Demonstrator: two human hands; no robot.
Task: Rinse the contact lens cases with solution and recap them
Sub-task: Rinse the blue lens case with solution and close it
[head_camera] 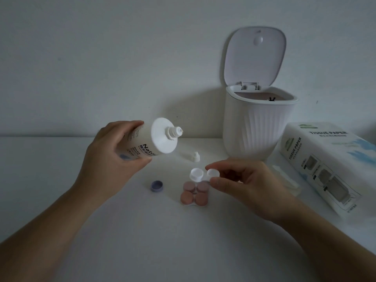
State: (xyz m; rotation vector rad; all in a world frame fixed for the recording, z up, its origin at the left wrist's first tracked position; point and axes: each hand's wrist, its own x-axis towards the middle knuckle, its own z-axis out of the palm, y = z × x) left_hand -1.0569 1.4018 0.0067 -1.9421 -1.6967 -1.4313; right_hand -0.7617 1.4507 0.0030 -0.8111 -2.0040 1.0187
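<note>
My left hand [114,157] grips a white solution bottle [156,139], tilted so its uncapped nozzle points right. The bottle's small white cap [195,157] lies on the table behind the cases. My right hand [244,184] pinches the right end of an open white contact lens case [197,174], whose two wells are uncapped. Directly in front of it lie two more cases with pink caps [194,194] screwed on. A loose lilac cap [157,186] sits on the table to the left of the cases.
A white ribbed mini bin [258,127] with its lid flipped up stands at the back right. A pack of tissue paper [329,165] lies along the right edge, with a small clear wrapper [286,178] beside it. The white table [142,241] meets a plain wall behind.
</note>
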